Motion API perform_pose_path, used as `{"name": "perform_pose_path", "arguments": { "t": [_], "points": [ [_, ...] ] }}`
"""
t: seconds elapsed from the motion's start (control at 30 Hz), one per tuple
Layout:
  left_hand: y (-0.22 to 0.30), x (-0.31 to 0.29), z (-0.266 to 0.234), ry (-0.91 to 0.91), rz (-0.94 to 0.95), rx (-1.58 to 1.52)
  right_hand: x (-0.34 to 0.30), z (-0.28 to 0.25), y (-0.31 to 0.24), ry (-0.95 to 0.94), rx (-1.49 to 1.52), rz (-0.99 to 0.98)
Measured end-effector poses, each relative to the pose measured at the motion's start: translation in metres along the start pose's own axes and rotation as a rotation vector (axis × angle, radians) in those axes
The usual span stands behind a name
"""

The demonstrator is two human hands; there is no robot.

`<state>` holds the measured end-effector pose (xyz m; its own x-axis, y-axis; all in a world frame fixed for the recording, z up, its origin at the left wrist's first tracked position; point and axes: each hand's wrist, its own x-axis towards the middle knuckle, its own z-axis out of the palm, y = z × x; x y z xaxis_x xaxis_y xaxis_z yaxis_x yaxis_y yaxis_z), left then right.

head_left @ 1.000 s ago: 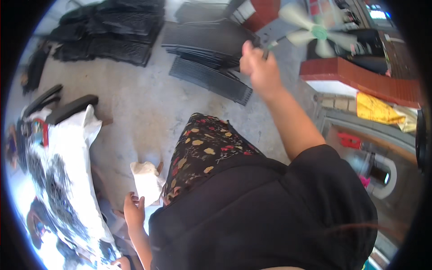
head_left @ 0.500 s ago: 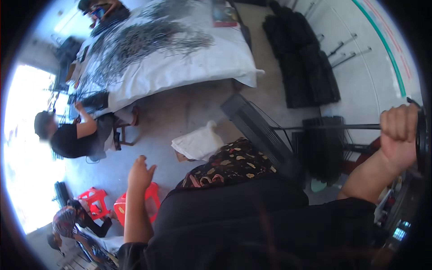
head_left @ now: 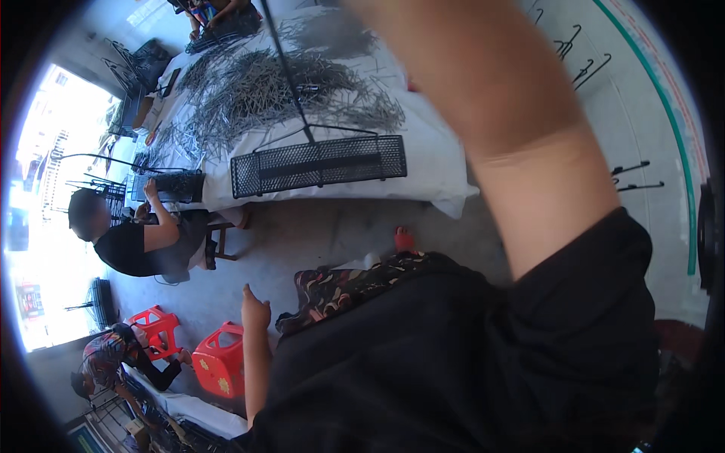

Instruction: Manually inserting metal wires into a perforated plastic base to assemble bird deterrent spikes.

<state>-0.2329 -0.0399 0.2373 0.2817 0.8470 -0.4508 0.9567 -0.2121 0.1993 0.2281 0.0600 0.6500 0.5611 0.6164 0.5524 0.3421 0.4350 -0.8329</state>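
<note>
A black wire-mesh basket (head_left: 321, 162), long and shallow, hangs in front of the table from a thin black rod (head_left: 284, 68) that runs out past the top edge. My right forearm (head_left: 483, 68) is raised high across the upper middle; its hand lies beyond the picture, so its grip on the rod does not show. Low at my left side, my left hand (head_left: 257, 308) is empty, thumb apart from the loosely bent fingers. It is nearest to a red plastic stool (head_left: 219, 370).
Thin metal pieces (head_left: 249, 87) lie heaped on a white-covered table (head_left: 434, 170). One person (head_left: 128, 245) sits at its left end, another (head_left: 230, 23) at its far side. A third person (head_left: 113, 355) is at lower left by a second red stool (head_left: 156, 328). Black hooks (head_left: 593, 72) stick out from the right wall.
My right arm has swung from the right side up across the top, and the mesh basket has moved up and left to hang before the table. My left hand is slightly lower.
</note>
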Motion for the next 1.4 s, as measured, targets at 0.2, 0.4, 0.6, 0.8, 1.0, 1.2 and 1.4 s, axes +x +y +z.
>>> {"name": "perform_pose_path", "arguments": {
  "t": [0.2,0.4,0.6,0.8,1.0,1.2,1.4],
  "points": [
    [0.019,0.019,0.064,-0.374,-0.184,0.117,0.087,0.152,0.144,-0.142,-0.638,-0.766],
    [0.047,0.101,0.043,0.155,-0.002,-0.061,-0.116,-0.063,0.356,-0.166,-0.368,-0.116],
    [0.161,0.239,-0.014,-0.145,0.777,0.138,-0.637,-0.485,0.334,-0.052,-1.289,1.244],
    [0.269,0.346,0.021,-0.576,1.334,0.409,-0.954,-0.480,0.011,0.605,-1.956,2.073],
    [0.344,0.339,0.107,-0.426,1.794,0.768,-1.019,-0.016,0.119,0.151,-1.156,2.384],
    [0.294,0.374,0.136,-0.282,1.894,0.591,-0.947,-0.056,0.319,-0.255,-0.817,2.213],
    [0.286,0.377,0.129,-0.284,1.874,0.665,-0.835,-0.092,0.523,-0.374,-0.448,1.940]
  ]
}}
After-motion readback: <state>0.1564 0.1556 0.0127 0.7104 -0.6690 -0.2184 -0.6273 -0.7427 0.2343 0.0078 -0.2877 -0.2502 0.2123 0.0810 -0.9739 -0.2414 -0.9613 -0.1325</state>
